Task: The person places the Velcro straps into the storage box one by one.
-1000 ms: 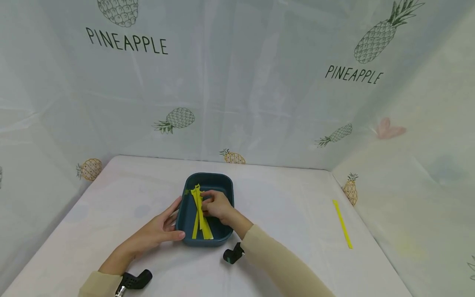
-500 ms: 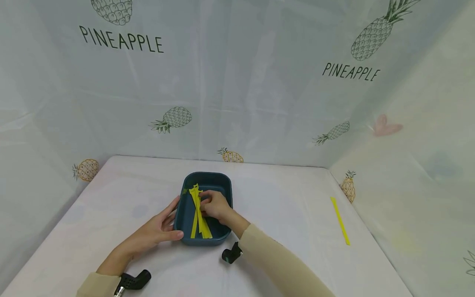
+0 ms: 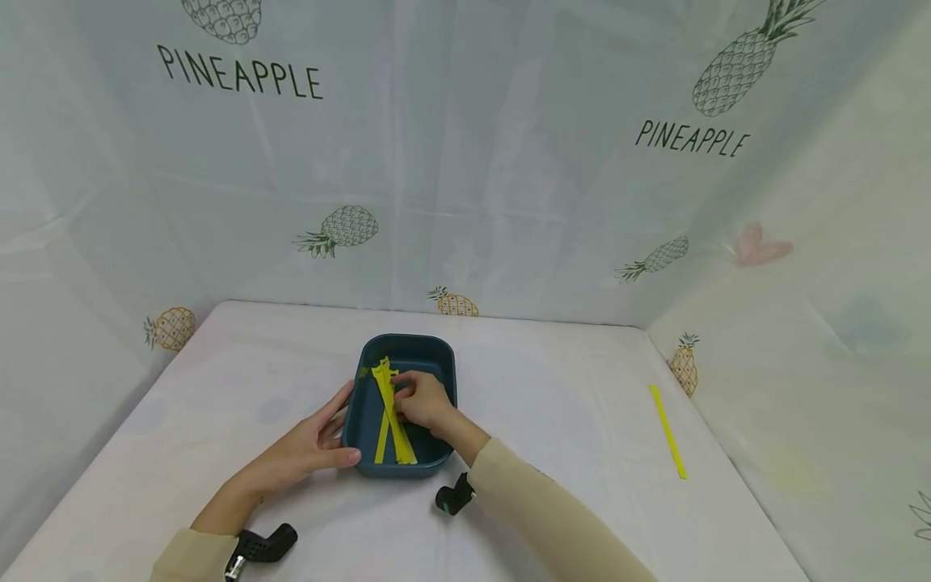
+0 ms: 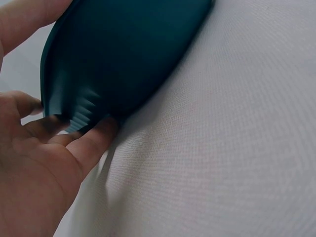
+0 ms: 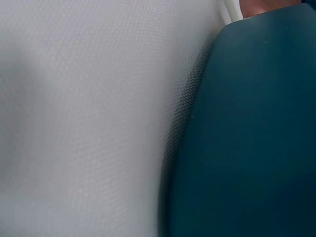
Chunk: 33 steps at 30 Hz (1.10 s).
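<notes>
A dark teal, rounded rectangular box (image 3: 434, 466) stands on the white-covered table. Inside it is a loose bundle of flat yellow strips (image 3: 387, 400), wider at their far ends and crossing one another. My right hand (image 3: 427, 404) reaches in over the right wall and pinches at the bundle; its fingertips are partly hidden. In the right wrist view only the outer wall of the box (image 5: 247, 128) fills the right side, with a bit of a hand at the top. My left hand (image 3: 313, 449) rests against the left wall, fingers extended, thumb at the near left corner.
One more yellow strip (image 3: 667, 432) lies alone near the table's right edge. A pineapple-printed sheet (image 3: 465, 162) hangs behind and beside the table (image 3: 553, 420). Black wrist cameras sit on both wrists.
The yellow strips have shifted slightly in the box, with their near ends lying closer together. Both hands keep nearly the same place. The head view has tilted a little.
</notes>
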Available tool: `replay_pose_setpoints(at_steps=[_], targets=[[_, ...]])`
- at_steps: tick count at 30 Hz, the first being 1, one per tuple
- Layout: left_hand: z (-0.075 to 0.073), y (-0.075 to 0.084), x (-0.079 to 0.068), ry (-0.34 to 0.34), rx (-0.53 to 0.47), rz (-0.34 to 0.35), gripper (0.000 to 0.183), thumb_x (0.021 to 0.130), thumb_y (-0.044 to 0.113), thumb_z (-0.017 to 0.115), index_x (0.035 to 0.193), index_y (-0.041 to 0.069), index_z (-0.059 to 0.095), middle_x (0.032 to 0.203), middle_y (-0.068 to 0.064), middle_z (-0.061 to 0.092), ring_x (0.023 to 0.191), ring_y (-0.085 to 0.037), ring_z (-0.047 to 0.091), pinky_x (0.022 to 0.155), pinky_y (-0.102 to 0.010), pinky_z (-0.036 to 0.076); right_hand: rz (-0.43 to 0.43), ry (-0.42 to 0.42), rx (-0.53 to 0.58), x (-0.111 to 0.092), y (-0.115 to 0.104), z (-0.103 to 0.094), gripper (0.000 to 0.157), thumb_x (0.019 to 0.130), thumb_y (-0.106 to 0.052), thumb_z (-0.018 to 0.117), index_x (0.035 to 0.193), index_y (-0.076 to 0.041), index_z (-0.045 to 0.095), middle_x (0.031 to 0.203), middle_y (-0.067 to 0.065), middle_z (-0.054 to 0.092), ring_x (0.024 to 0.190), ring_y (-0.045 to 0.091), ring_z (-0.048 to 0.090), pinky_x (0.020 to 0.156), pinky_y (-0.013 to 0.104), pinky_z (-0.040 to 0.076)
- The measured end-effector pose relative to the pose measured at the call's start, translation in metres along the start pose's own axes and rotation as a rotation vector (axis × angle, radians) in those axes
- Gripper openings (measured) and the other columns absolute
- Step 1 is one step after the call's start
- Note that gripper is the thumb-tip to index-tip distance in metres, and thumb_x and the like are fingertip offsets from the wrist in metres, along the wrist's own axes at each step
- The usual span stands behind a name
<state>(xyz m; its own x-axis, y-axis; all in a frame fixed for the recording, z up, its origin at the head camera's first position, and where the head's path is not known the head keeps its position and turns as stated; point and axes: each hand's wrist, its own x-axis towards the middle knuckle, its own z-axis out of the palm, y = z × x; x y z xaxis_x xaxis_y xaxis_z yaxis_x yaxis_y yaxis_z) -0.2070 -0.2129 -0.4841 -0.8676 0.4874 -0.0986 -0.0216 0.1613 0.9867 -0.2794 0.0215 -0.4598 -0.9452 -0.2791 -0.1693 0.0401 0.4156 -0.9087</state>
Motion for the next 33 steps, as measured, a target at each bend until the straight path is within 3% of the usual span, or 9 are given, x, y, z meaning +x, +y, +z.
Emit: replay_pose_setpoints(at_steps=[9, 14, 18, 24, 33], targets=[[0.000, 0.002, 0.000, 0.013, 0.012, -0.009, 0.108, 0.100, 0.020, 0.077, 0.172, 0.035, -0.002, 0.178, -0.020, 0.000, 0.153, -0.054, 0.034, 0.112, -0.038, 0.051, -0.066, -0.012, -0.039, -0.002, -0.007, -0.010, 0.040, 0.099, 0.002, 0.067, 0.139, -0.003, 0.066, 0.096, 0.008, 0.069, 0.080, 0.018, 0.069, 0.080, 0.031, 0.065], [0.000, 0.001, 0.000, 0.010, 0.006, -0.008, 0.107, 0.100, 0.020, 0.077, 0.172, 0.035, -0.001, 0.178, -0.019, 0.001, 0.153, -0.053, 0.034, 0.112, -0.036, 0.052, -0.105, -0.043, -0.028, -0.009, -0.018, -0.030, 0.040, 0.100, -0.005, 0.070, 0.140, -0.005, 0.066, 0.107, 0.007, 0.071, 0.095, 0.036, 0.074, 0.087, 0.037, 0.064], [0.000, 0.001, 0.000, 0.009, -0.004, -0.008, 0.108, 0.099, 0.020, 0.078, 0.172, 0.035, -0.001, 0.178, -0.019, 0.002, 0.153, -0.053, 0.033, 0.111, -0.035, 0.052, -0.109, -0.063, -0.002, -0.018, -0.028, -0.055, 0.039, 0.102, -0.007, 0.070, 0.140, -0.009, 0.066, 0.119, 0.013, 0.070, 0.111, 0.043, 0.070, 0.090, 0.038, 0.064], [0.000, 0.001, -0.002, 0.029, 0.002, -0.021, 0.110, 0.097, 0.020, 0.080, 0.172, 0.034, 0.000, 0.178, -0.020, 0.002, 0.153, -0.052, 0.035, 0.111, -0.036, 0.053, -0.117, -0.044, -0.024, -0.036, -0.034, -0.099, 0.040, 0.103, -0.010, 0.069, 0.143, -0.010, 0.064, 0.129, 0.017, 0.069, 0.114, 0.031, 0.069, 0.091, 0.036, 0.063], [0.002, 0.001, -0.001, 0.020, -0.014, -0.010, 0.111, 0.098, 0.018, 0.080, 0.172, 0.031, -0.001, 0.178, -0.022, 0.001, 0.151, -0.053, 0.038, 0.108, -0.033, 0.054, -0.099, 0.072, -0.111, -0.071, -0.004, -0.185, 0.043, 0.104, -0.013, 0.069, 0.146, -0.009, 0.062, 0.129, 0.016, 0.066, 0.111, 0.025, 0.069, 0.091, 0.037, 0.063]])
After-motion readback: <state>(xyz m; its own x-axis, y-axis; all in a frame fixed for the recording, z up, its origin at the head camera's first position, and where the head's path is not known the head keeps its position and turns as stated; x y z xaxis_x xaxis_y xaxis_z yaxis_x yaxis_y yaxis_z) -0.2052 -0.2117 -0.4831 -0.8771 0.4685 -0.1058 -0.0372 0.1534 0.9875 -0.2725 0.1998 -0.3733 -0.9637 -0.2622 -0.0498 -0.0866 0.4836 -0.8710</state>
